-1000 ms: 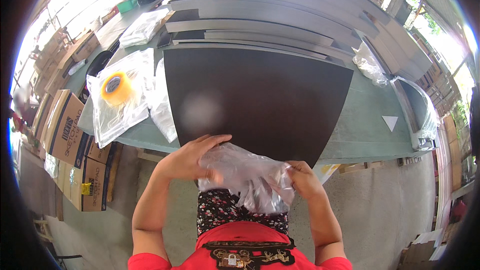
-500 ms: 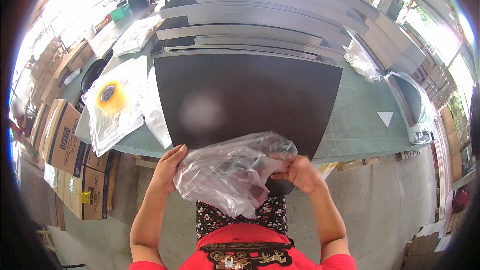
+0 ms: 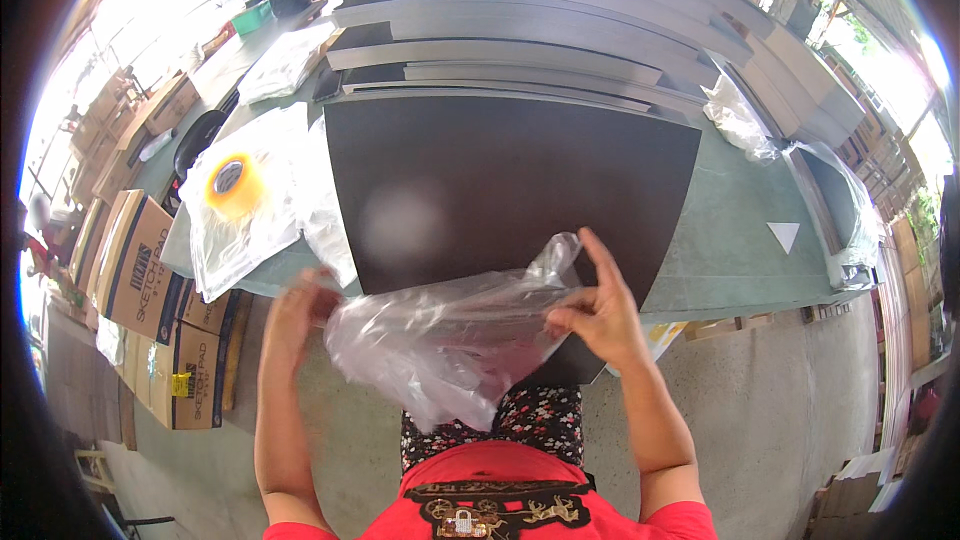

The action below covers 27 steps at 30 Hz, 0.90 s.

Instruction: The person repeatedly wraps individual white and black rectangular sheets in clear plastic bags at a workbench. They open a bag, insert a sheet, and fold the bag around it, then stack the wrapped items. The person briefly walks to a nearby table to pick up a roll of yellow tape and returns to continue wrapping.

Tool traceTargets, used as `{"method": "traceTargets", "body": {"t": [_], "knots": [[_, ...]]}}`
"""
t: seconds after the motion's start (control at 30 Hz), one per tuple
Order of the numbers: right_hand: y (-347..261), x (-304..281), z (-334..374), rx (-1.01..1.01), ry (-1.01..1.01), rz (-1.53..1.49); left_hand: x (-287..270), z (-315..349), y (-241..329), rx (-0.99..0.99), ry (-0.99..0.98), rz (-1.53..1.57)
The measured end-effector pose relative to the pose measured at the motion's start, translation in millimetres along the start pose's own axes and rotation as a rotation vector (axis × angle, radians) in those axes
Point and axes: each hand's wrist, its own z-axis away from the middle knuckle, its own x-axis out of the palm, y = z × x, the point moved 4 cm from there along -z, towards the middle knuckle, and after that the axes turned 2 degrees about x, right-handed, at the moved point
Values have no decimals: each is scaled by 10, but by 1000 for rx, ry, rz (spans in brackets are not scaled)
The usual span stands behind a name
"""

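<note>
Green table [image 3: 715, 260], lettered cartons [image 3: 137, 265] beside it; right hand [image 3: 607, 315] spread wide at clear bag [image 3: 430, 340]; left hand [image 3: 293, 312] blurred, grip unclear.

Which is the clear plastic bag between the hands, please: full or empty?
Apparently empty: the clear plastic bag is crumpled, with nothing visible inside.
</note>
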Motion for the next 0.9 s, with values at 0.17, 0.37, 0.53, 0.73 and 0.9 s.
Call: {"method": "traceTargets", "body": {"t": [0.17, 0.37, 0.53, 0.73, 0.9], "knots": [[-130, 136, -43, -39, -30, -131, 181, 346, 594, 459, 316, -378], [-193, 441, -59, -123, -72, -15, 1522, 661, 483, 599, -479, -404], [-250, 273, -78, -59, 99, 97, 1609, 642, 494, 526, -499, -287], [-53, -16, -3, 2, 7, -524, 743, 223, 249, 434, -227, -561], [-253, 142, 9, -18, 19, -529, 50, 377, 781, 653, 456, -208]]}}
